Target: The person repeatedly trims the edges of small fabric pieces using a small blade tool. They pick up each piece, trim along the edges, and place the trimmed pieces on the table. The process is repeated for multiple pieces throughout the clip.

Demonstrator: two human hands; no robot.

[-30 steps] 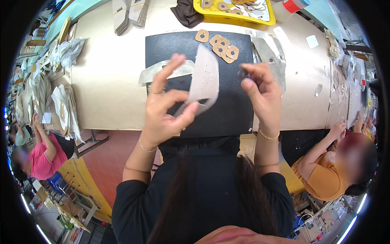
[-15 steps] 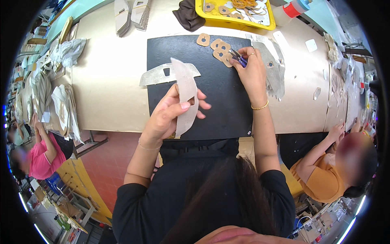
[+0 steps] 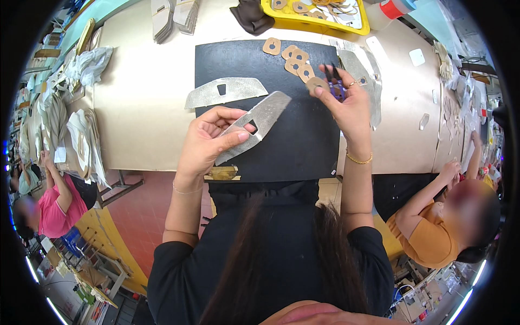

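My left hand (image 3: 201,142) pinches a grey curved fabric piece (image 3: 272,110) over the black mat (image 3: 303,146); a fingertip shows at the piece's small square hole. A similar grey piece (image 3: 241,88) lies flat just beyond it, partly off the mat's left edge. Between thumb and fingers, my right hand (image 3: 349,114) grips a tan rounded-square patch (image 3: 314,83). The same hand also keeps purple-handled thread snips (image 3: 337,91) in its palm, dark blades pointing away. Beside it, several loose tan patches with centre holes (image 3: 295,66) overlap on the mat's far right part.
More grey pieces (image 3: 357,67) lie right of the mat. At the back are a yellow tray (image 3: 314,26) of patches and bands, a dark cloth (image 3: 252,19) and bundled pieces (image 3: 162,21). Fabric stacks (image 3: 86,143) hang at the left edge. Co-workers sit on both sides.
My right hand has lifted a tan patch off the group and drawn it nearer. My left hand has tilted the grey piece rightward, turning its shinier face up.
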